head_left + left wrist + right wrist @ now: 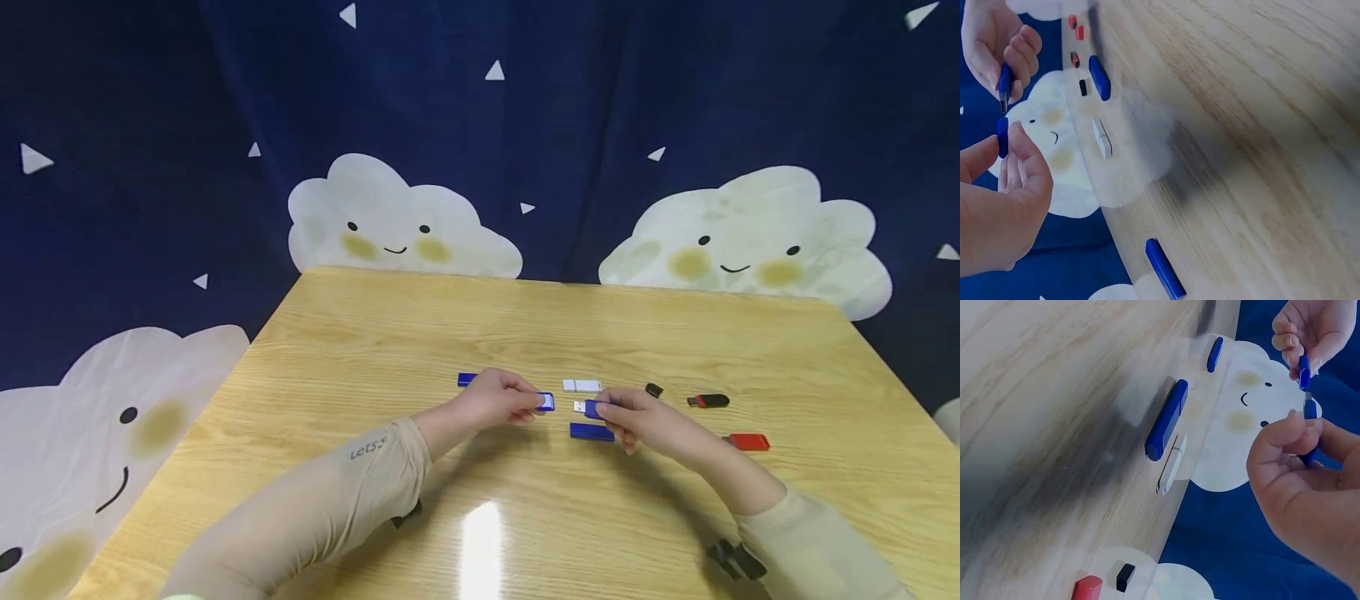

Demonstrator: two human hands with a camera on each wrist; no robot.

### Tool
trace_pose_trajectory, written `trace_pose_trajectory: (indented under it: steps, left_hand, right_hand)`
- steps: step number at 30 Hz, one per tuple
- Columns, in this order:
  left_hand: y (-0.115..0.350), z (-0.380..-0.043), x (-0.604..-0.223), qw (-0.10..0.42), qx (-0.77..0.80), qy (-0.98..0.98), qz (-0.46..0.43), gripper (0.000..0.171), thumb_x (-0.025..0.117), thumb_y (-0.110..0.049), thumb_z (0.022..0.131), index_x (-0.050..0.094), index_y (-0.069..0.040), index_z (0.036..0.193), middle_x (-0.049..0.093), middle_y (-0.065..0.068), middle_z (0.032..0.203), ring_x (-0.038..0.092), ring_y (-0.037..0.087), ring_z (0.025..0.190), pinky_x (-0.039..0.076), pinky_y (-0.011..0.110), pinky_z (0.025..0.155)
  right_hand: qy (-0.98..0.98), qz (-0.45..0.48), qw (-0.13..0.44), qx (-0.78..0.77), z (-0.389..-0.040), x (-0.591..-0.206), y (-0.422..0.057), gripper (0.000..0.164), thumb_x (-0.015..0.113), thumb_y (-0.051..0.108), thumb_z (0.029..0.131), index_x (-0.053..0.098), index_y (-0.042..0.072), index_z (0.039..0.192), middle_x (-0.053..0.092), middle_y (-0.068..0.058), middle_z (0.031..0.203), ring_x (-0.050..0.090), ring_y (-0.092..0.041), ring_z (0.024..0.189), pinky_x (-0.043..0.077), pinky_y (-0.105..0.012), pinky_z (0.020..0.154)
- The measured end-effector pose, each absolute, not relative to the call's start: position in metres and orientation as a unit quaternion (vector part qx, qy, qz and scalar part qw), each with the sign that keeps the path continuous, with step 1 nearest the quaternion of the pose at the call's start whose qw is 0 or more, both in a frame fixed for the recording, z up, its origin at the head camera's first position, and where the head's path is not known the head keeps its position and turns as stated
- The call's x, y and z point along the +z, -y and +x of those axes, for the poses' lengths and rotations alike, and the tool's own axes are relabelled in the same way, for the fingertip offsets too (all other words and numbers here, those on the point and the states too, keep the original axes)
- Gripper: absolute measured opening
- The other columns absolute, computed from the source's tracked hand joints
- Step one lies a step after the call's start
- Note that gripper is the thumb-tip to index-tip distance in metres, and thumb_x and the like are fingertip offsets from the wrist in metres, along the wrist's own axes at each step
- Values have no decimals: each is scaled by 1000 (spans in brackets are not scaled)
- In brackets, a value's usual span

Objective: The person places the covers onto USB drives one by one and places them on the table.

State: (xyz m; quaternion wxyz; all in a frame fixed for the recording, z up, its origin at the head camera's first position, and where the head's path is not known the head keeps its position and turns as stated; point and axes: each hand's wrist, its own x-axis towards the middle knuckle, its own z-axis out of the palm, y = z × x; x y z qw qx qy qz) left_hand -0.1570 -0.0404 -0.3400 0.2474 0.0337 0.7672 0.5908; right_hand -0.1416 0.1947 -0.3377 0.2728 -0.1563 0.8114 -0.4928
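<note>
Between the thumb and fingers of my left hand (495, 398) is a blue USB stick cap (547, 402), pinched with its free end toward the right. My right hand (637, 417) grips a blue USB stick (592, 409), whose bare metal plug points left at the cap. A small gap separates plug and cap in the head view. Just below the right hand a capped blue USB stick (591, 432) lies on the table. Behind the hands is a white USB stick (582, 386), and another blue piece (464, 379) lies beyond the left hand, partly hidden by it.
To the right lie a small black cap (654, 390), a black and red USB stick (709, 401) with its plug bare, and a red USB stick (748, 442) partly behind the right wrist. A dark blue curtain with clouds (405, 217) hangs behind the wooden table (375, 333).
</note>
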Motion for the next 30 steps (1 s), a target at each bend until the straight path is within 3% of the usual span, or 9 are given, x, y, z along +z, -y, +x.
trace_pose_trajectory:
  steps: [6, 10, 19, 30]
  left_hand:
    - [38, -159, -340, 258, 580, -772, 33, 20, 63, -10, 88, 67, 5, 100, 69, 21, 101, 65, 17, 75, 55, 34, 80]
    - [37, -160, -340, 261, 580, -771, 30, 19, 63, -10, 88, 67, 5, 100, 69, 21, 101, 64, 15, 73, 55, 33, 79]
    - [32, -160, -342, 258, 579, -772, 41, 20, 64, -9, 87, 66, 5, 101, 70, 21, 99, 67, 23, 79, 56, 32, 76]
    - [25, -159, -341, 254, 590, -765, 48, 19, 64, -7, 86, 65, 6, 100, 67, 27, 97, 61, 13, 66, 56, 34, 76]
  right_hand:
    - [-809, -163, 269, -496, -139, -338, -193, 28, 41, 19, 101, 44, -9, 101, 40, 1, 68, 37, -8, 54, 42, -26, 52]
    - [-807, -175, 263, -499, -138, -338, -193, 26, 40, 16, 101, 44, -10, 99, 39, 1, 66, 37, -7, 53, 42, -25, 51]
    - [-805, -169, 272, -499, -139, -336, -193, 24, 39, 19, 101, 42, -5, 96, 38, 1, 68, 33, -8, 54, 40, -26, 53]
    - [-814, -171, 265, -487, -140, -336, -187, 27, 41, 20, 100, 44, -7, 97, 40, 0, 71, 37, -8, 57, 40, -24, 53]
